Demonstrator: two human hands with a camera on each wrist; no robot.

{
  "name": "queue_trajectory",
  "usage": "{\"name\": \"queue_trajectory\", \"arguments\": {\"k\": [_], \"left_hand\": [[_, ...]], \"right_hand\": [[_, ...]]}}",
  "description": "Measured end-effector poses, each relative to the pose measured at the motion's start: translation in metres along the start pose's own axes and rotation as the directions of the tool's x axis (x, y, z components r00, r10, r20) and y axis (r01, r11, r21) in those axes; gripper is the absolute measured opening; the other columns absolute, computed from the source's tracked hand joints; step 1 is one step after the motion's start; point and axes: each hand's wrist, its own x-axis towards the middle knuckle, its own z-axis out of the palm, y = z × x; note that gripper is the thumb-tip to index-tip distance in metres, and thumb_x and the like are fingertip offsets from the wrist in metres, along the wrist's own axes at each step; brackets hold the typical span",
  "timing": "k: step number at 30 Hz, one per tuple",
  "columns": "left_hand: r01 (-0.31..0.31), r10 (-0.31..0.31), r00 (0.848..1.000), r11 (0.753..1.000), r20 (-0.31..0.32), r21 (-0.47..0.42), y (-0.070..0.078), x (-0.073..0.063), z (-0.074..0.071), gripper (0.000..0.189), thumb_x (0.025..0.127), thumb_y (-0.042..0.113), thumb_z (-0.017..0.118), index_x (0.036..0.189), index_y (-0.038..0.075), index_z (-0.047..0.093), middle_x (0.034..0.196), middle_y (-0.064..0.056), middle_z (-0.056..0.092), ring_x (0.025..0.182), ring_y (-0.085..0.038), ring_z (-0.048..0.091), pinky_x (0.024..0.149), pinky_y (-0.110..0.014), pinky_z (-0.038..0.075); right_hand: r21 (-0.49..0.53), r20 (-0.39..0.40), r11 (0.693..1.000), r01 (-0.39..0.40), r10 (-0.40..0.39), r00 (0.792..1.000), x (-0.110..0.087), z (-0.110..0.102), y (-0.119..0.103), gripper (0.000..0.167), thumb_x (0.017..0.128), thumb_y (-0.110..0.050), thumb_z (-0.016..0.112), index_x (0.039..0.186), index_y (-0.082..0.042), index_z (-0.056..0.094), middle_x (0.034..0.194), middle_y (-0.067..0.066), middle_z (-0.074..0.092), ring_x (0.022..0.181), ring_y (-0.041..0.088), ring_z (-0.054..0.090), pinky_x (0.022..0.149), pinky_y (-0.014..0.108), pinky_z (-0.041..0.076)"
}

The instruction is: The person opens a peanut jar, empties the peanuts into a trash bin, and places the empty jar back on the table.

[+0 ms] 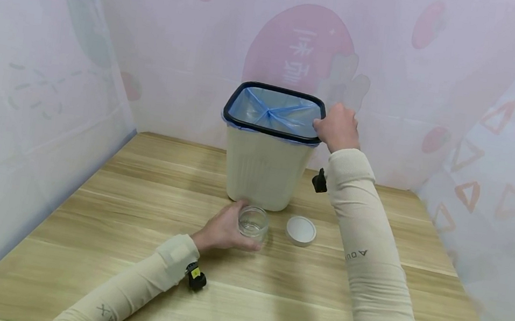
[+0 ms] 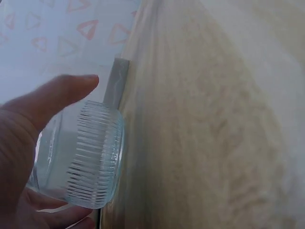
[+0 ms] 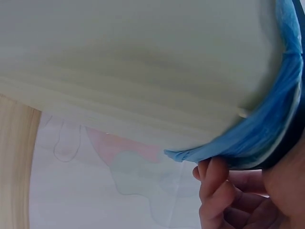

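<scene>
A cream trash can (image 1: 263, 167) with a black rim stands upright toward the back of the table, lined with a blue plastic bag (image 1: 288, 111). My right hand (image 1: 340, 128) grips the rim at its right corner; in the right wrist view the curled fingers (image 3: 217, 183) lie against the folded-over bag (image 3: 257, 126). In front of the can, my left hand (image 1: 225, 228) holds a clear glass jar (image 1: 254, 224) with no lid on it. Ribbed glass sides (image 2: 93, 155) show in the left wrist view, between thumb and fingers. Right of the jar lies a round white lid (image 1: 301, 230).
The wood-grain table (image 1: 147, 184) is bordered by pale printed cloth walls at the back (image 1: 179, 85) and both sides. Small black cameras (image 1: 196, 278) sit on both sleeved wrists.
</scene>
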Motion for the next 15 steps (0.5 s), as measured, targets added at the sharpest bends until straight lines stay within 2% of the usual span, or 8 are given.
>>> {"name": "queue_trajectory", "arguments": {"k": [4, 10, 15], "left_hand": [[-0.015, 0.015, 1.000, 1.000, 0.005, -0.005, 0.001, -0.003, -0.003, 0.113, 0.064, 0.044, 0.099, 0.154, 0.006, 0.043, 0.141, -0.012, 0.060, 0.127, -0.029, 0.060, 0.110, -0.052, 0.052], [-0.032, 0.034, 0.999, 0.997, -0.030, 0.065, 0.003, -0.009, -0.010, 0.098, 0.077, 0.053, 0.086, 0.153, 0.007, 0.045, 0.143, -0.012, 0.060, 0.132, -0.032, 0.058, 0.111, -0.055, 0.050], [-0.042, 0.048, 0.998, 0.992, -0.046, 0.123, 0.003, -0.015, -0.016, 0.090, 0.093, 0.056, 0.070, 0.159, 0.003, 0.039, 0.159, -0.020, 0.050, 0.147, -0.040, 0.047, 0.123, -0.060, 0.037]], "right_hand": [[-0.018, 0.000, 1.000, 0.015, -0.015, 1.000, 0.000, 0.001, 0.001, 0.031, 0.107, -0.033, 0.057, 0.095, -0.004, 0.059, 0.086, 0.011, 0.057, 0.074, 0.029, 0.060, 0.067, 0.039, 0.051], [-0.042, -0.027, 0.999, 0.035, -0.036, 0.999, -0.001, 0.000, 0.003, 0.035, 0.107, -0.035, 0.053, 0.085, -0.008, 0.051, 0.085, 0.011, 0.054, 0.074, 0.029, 0.056, 0.064, 0.039, 0.048], [-0.068, -0.108, 0.997, 0.047, -0.054, 0.993, -0.001, 0.001, 0.007, 0.041, 0.107, -0.037, 0.044, 0.075, -0.013, 0.041, 0.076, 0.006, 0.043, 0.072, 0.029, 0.052, 0.062, 0.041, 0.044]]}}
